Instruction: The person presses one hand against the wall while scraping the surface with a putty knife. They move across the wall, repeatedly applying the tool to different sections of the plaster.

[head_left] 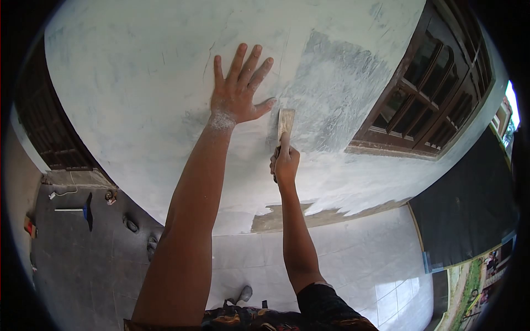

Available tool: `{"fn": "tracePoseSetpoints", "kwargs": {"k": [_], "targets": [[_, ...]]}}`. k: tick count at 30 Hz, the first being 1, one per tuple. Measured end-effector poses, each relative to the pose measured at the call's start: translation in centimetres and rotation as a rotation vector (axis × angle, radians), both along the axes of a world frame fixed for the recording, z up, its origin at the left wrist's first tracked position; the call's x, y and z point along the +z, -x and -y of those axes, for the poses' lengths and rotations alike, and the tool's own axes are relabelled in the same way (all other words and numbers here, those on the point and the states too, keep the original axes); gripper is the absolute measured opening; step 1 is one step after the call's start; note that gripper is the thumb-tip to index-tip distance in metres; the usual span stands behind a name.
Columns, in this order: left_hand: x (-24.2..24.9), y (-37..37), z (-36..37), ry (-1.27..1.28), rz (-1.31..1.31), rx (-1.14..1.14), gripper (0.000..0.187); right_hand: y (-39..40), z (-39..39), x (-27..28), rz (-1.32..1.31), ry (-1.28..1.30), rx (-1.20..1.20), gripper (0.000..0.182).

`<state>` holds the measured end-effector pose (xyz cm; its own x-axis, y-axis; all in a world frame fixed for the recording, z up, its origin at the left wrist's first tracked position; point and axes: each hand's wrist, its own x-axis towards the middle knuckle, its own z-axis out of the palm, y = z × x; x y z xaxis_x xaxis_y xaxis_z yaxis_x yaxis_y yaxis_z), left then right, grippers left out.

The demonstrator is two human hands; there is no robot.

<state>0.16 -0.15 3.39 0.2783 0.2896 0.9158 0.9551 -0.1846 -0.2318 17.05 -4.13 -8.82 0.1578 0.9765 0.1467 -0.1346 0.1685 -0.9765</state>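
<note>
My left hand [239, 91] lies flat on the white wall [138, 71] with its fingers spread. White dust covers that wrist. Lower and to the right, my right hand [286, 163] is closed round the handle of a putty knife [286, 122], its index finger stretched along the blade. The blade points up and rests against the wall, close to my left thumb. A grey, rough patch [342, 83] spreads over the wall to the right of the blade. Fine cracks run near my left fingertips.
A dark wooden window [422, 88] is set in the wall at right, a dark wooden door [52, 110] at left. Bare grey-brown wall [270, 218] shows along the bottom. Sandals [131, 223] and a broom [88, 211] lie on the tiled floor. A black sheet [469, 204] hangs at right.
</note>
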Motion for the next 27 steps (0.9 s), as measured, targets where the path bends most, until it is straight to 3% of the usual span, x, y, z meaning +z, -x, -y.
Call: {"fn": "tracePoseSetpoints", "kwargs": {"k": [27], "targets": [[-0.4, 0.3, -1.3, -0.022, -0.103, 0.1, 0.101, -1.2, -0.9, 0.6, 0.059, -0.02, -0.023, 0.062]]}}
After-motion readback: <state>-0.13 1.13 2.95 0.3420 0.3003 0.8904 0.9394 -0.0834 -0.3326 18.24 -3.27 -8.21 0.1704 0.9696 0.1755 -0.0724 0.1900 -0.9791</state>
